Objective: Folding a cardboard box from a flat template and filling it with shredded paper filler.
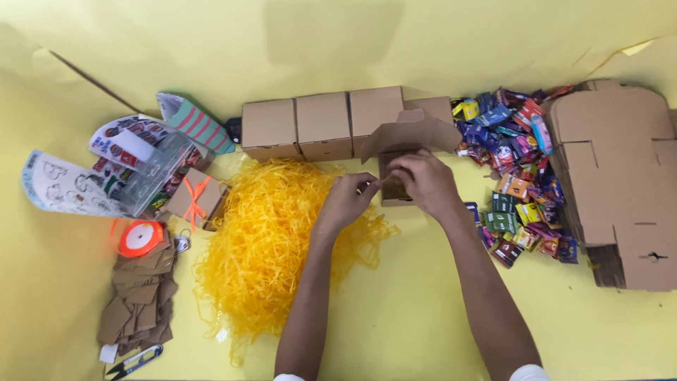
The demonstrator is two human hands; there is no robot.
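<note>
Nearest you, yellow paper shreds (pixel 271 233) lie heaped on the worktop (pixel 423 317). Your left hand (pixel 347 201) pinches the edge of an open cardboard box (pixel 405 152); your right hand (pixel 423 180) grips its front. Beyond stands a row of closed boxes (pixel 321 127), sweets (pixel 515 162) to the right.

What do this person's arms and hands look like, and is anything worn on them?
Both forearms are bare, and so are the left hand and the right hand: no gloves, watch or rings show. At the bottom edge of the picture, a strip of white sleeve shows on each arm near the elbow.
</note>
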